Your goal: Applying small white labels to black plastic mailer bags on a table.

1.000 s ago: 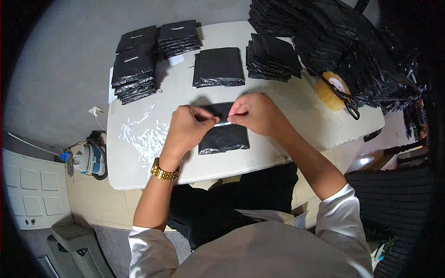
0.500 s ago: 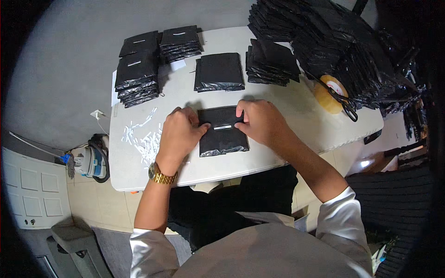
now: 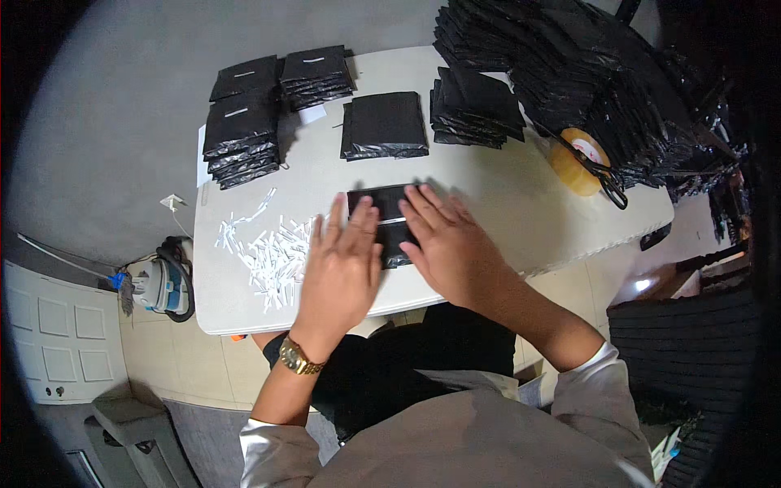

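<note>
A flat black plastic packet [image 3: 394, 237] lies on the white table in front of me, a small white strip across its middle. Over its left side my left hand [image 3: 342, 260] is spread flat, fingers stretched out and pointing away from me. My right hand [image 3: 447, 240] lies flat over the packet's right side, its fingertips near the top edge. Both hands hide much of the packet. Left of my left hand is a loose pile of small white strips [image 3: 275, 264].
Black packets stand in stacks at the back left [image 3: 240, 130], and more packets lie in the back middle [image 3: 384, 126] and in a stack [image 3: 476, 110] beside it. A large heap of black packets [image 3: 569, 65] fills the back right, near a tape roll [image 3: 576, 169] and black scissors [image 3: 608, 180].
My fingers have gone from pinching at the packet's upper sides to lying flat and outstretched over it. The left hand has moved toward me and right, uncovering more white strips.
</note>
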`<act>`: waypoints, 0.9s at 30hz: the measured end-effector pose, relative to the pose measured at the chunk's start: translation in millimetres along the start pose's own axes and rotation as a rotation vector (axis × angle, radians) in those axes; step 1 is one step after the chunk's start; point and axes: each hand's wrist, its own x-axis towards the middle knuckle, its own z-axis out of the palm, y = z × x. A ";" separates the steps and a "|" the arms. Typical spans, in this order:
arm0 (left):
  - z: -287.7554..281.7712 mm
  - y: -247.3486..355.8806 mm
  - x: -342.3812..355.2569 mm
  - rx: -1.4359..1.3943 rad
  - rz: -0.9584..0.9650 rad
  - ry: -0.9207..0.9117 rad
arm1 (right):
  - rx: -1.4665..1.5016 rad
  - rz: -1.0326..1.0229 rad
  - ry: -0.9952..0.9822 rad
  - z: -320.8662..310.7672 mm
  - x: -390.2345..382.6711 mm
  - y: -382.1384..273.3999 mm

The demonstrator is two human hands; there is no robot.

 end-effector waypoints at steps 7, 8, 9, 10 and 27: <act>4.0 7.9 -9.3 0.110 -0.032 -0.065 | -0.011 -0.040 -0.034 14.8 -8.1 -7.8; 1.7 8.2 -8.6 0.110 -0.032 -0.070 | -0.041 0.003 -0.159 0.9 -4.6 -9.4; -1.7 7.5 -3.6 0.083 -0.049 -0.086 | -0.075 0.045 -0.281 -8.5 -0.4 -11.0; -3.5 6.7 1.6 0.055 -0.065 -0.102 | -0.074 0.045 -0.279 -3.3 2.0 -11.4; 43.5 -11.3 19.4 0.097 0.051 -0.131 | 0.046 0.036 0.030 55.4 23.6 3.3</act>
